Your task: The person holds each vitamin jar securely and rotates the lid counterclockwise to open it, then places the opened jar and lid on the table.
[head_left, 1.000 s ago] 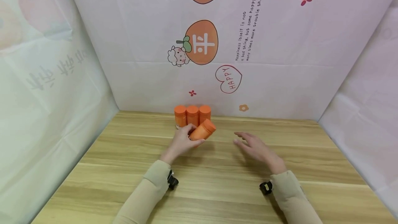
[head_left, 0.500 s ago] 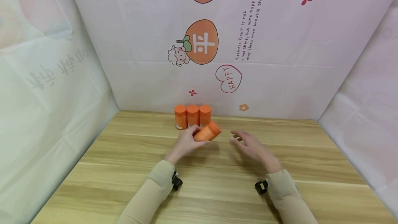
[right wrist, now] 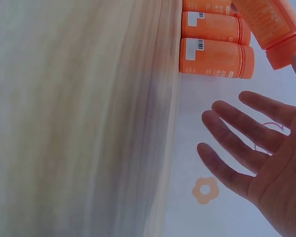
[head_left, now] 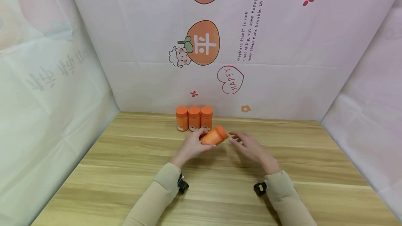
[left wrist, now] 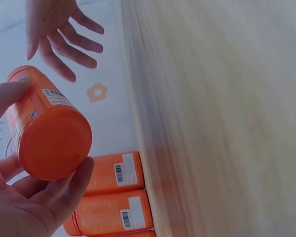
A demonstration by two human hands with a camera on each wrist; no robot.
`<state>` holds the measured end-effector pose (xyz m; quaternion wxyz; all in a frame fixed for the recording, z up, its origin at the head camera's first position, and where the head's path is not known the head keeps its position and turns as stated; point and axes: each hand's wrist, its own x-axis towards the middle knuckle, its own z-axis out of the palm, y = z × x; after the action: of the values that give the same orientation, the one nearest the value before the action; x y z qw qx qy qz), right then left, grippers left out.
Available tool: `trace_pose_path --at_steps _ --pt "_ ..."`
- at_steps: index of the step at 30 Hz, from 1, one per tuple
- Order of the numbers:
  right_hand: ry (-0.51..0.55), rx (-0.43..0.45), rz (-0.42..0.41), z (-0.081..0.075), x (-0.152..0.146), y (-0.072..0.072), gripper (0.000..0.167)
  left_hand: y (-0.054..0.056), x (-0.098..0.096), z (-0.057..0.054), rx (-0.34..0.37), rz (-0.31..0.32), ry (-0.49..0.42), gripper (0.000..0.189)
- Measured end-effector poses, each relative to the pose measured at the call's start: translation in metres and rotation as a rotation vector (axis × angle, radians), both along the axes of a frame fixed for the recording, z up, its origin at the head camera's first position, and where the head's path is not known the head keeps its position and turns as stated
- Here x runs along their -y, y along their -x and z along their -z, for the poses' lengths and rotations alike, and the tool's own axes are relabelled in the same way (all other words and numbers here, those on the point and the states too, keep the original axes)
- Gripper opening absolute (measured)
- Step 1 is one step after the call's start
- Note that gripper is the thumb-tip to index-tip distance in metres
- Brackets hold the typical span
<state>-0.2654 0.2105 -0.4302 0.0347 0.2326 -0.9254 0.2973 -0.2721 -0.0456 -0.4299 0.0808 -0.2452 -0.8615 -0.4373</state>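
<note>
My left hand (head_left: 192,145) grips an orange capped bottle (head_left: 214,137) round its body, above the table. The bottle tilts, its cap pointing right and up. In the left wrist view the bottle's base (left wrist: 55,143) faces the camera, with thumb and fingers on opposite sides. My right hand (head_left: 251,149) is close to the cap on its right side, fingers spread and holding nothing; the right wrist view shows its palm (right wrist: 281,173) with a gap to the cap. Behind the held bottle, three matching orange bottles (head_left: 194,118) stand upright side by side.
The wooden table (head_left: 132,170) spans the space under both arms. A white printed sheet (head_left: 276,79) rises behind the bottles at the table's back edge. White sheets also hang at the left (head_left: 91,79) and right (head_left: 361,90).
My left hand has carried the tilted bottle to the right and slightly nearer, away from the standing bottles. The right hand has moved left, narrowing the gap to the cap.
</note>
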Motion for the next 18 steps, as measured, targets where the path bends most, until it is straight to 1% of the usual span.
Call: trace_pose_path --at_steps 3,10,14,18 --pt "0.005 -0.013 -0.002 -0.0002 0.0012 0.0004 0.053 -0.0011 -0.0028 0.0 -0.003 -0.004 0.002 0.049" --pt "0.05 -0.036 0.008 0.0 0.0033 -0.0006 0.049 -0.0041 -0.0067 -0.0008 0.023 0.001 0.014 0.052" --pt "0.065 -0.052 0.009 -0.0017 0.0056 -0.0011 0.048 -0.0045 -0.0084 -0.0009 0.007 0.005 0.016 0.051" --pt "0.063 -0.051 0.01 -0.0043 0.0073 -0.0014 0.049 -0.0057 -0.009 -0.0013 0.001 0.007 0.037 0.049"
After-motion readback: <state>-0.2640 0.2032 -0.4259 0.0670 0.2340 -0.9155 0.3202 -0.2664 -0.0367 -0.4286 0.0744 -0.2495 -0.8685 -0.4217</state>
